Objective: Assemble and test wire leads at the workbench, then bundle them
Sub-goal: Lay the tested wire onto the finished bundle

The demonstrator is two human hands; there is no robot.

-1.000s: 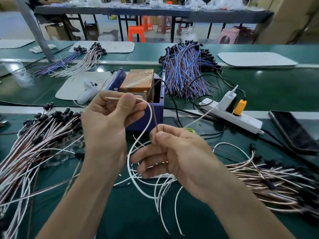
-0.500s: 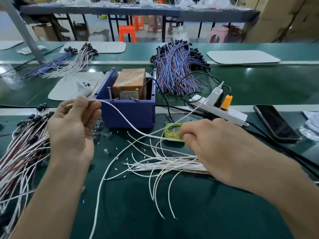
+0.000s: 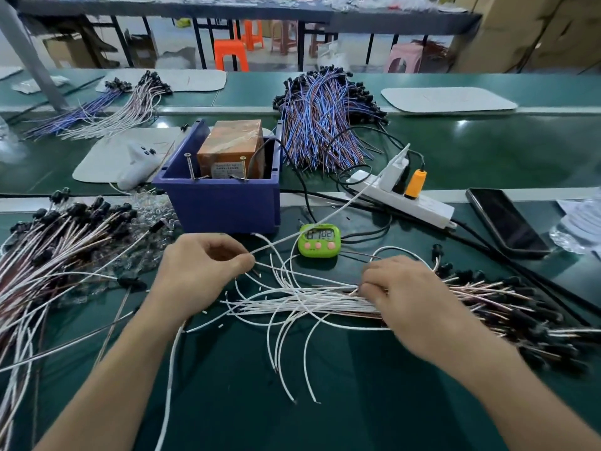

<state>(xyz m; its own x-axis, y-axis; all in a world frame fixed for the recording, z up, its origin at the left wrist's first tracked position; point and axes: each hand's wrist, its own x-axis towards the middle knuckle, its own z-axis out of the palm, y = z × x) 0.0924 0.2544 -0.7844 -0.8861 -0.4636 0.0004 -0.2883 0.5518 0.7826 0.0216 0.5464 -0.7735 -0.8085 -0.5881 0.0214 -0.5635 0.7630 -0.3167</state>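
Presently, the left hand (image 3: 201, 271) is found clenched, with a single white wire (image 3: 169, 385) pinched between thumb and forefinger just in front of the blue bin (image 3: 224, 203). The right hand (image 3: 409, 301) is curled down onto the loose leads (image 3: 292, 302) laid flat on the green workbench (image 3: 357, 402), which are nipped at the fingertips (image 3: 366, 286). A green timer (image 3: 319, 240) is noted between the hands, behind the leads.

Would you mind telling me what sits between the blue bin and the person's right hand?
In the head view, a green timer sits between the blue bin and the right hand, with loose white wires lying beside it.
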